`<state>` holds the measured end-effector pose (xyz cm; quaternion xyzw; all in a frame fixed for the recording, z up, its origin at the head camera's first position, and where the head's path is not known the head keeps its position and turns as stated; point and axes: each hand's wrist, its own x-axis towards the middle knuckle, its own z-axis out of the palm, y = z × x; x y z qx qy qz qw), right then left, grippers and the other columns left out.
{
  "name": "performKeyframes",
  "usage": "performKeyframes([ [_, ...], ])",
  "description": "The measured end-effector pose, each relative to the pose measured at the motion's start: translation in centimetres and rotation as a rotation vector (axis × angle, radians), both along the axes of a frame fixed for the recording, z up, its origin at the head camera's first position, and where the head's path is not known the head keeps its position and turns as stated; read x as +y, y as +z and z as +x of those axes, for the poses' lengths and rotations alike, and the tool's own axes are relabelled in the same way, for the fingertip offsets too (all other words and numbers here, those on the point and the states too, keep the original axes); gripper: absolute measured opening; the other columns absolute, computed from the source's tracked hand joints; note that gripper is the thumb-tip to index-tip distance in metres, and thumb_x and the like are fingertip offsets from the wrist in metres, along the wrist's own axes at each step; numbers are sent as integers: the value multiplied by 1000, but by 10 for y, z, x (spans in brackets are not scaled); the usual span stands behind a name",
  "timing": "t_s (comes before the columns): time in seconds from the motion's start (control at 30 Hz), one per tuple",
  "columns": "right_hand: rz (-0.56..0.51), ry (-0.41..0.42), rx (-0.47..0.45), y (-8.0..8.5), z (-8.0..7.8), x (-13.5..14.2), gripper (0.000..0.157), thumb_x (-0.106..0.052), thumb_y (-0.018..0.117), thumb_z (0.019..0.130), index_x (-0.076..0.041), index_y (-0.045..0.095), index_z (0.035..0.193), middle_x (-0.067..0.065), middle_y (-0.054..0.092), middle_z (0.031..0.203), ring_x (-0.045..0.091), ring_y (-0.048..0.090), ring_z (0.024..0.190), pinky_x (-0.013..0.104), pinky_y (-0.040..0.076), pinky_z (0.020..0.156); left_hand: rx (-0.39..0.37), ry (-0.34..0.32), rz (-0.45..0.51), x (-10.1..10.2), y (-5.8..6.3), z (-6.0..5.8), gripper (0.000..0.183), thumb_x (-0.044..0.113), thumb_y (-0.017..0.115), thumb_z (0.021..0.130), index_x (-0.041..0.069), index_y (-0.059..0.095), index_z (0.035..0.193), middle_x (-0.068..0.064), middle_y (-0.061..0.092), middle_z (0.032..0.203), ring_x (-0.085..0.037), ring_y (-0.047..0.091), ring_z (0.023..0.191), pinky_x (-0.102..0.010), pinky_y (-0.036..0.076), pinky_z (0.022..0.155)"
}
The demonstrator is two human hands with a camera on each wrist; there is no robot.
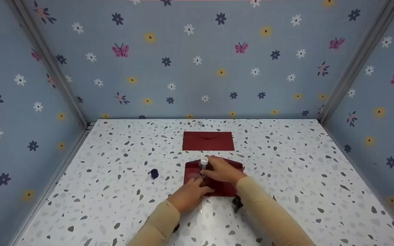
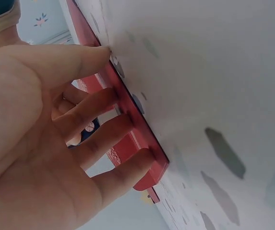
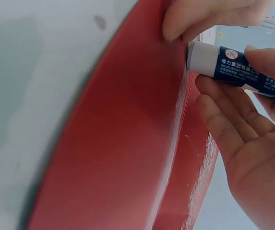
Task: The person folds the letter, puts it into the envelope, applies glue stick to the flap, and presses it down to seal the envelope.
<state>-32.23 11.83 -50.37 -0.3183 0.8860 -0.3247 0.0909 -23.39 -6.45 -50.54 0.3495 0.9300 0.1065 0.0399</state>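
My right hand grips a dark blue glue stick with a white end, held upright in the head view. Its lower end meets the glue-smeared edge of an unfolded red envelope. White streaks run along that edge and along another red strip behind it. My left hand lies at the near left of this envelope. In the left wrist view its fingers spread across the red paper, with the thumb at the near edge. Left fingertips press the paper close beside the glue stick in the right wrist view.
A second red envelope lies flat behind the first. To the left, a dark blue cap is on the speckled tabletop. Flower-patterned panels enclose the table at the back and both sides.
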Motion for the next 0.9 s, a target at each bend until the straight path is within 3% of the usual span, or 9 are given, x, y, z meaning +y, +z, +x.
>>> performKeyframes([
  [0.17, -38, 7, -19, 1, 2, 13, 18, -18, 66, 98, -14, 59, 114, -3, 64, 105, 18, 60, 107, 40, 46, 101, -11, 12, 26, 0, -1, 1, 33, 17, 57, 103, 25, 67, 133, -10, 56, 132, -31, 49, 125, -42, 49, 100],
  [0.4, -27, 10, -9, 1, 3, 34, 21, -15, 67, 98, -11, 58, 117, -2, 64, 103, 16, 60, 98, 40, 49, 95, -64, 55, 8, 1, -1, 2, 36, 19, 53, 105, 32, 64, 136, -9, 55, 134, -28, 47, 127, -44, 48, 100],
  [0.9, -22, -52, -11, 2, 8, 73, 17, -17, 66, 98, -13, 58, 113, -2, 64, 105, 16, 57, 97, 43, 48, 92, -127, 89, 0, 1, 1, 0, 37, 24, 52, 106, 35, 60, 140, -7, 52, 141, -28, 46, 130, -45, 47, 102],
])
